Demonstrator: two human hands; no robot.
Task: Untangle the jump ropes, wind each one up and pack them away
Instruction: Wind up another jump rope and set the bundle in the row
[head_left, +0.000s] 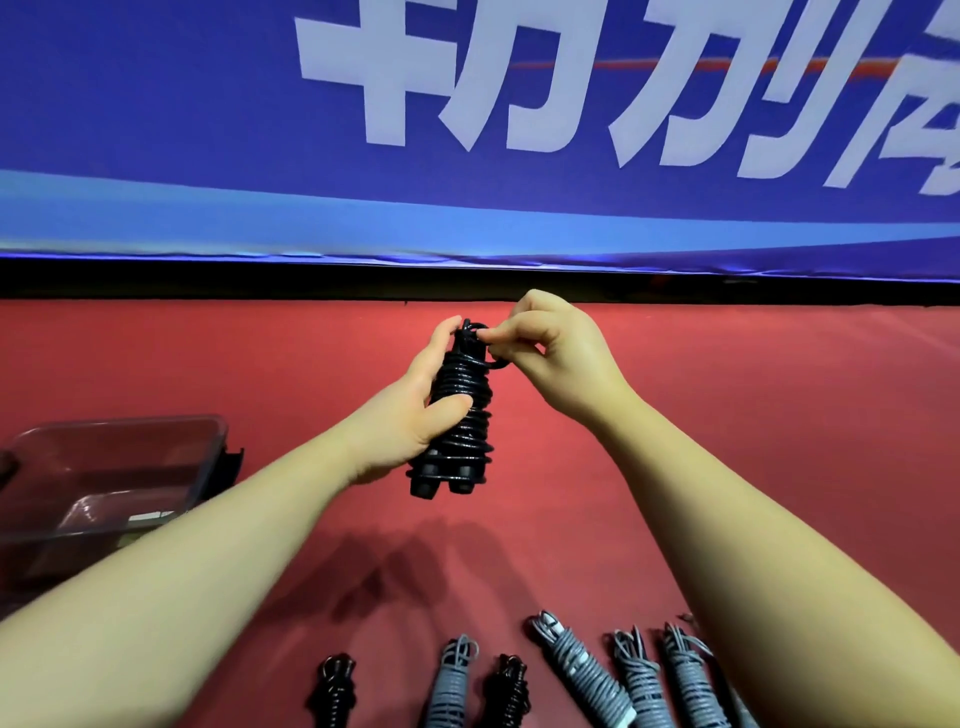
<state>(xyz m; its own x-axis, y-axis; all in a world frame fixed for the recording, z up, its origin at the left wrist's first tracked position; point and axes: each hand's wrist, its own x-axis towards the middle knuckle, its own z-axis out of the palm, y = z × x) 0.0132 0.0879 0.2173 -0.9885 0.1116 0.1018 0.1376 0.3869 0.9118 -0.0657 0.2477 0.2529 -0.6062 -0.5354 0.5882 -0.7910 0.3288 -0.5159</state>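
A black jump rope, its cord wound in tight coils round its two handles, is held upright above the red table. My left hand grips the bundle round its middle. My right hand pinches the loose end of the cord at the top of the bundle. Along the table's near edge lie several wound ropes: two black ones and several grey ones.
A clear plastic box with a dark rim stands at the left on the table. A blue banner with large white characters hangs behind the table's far edge.
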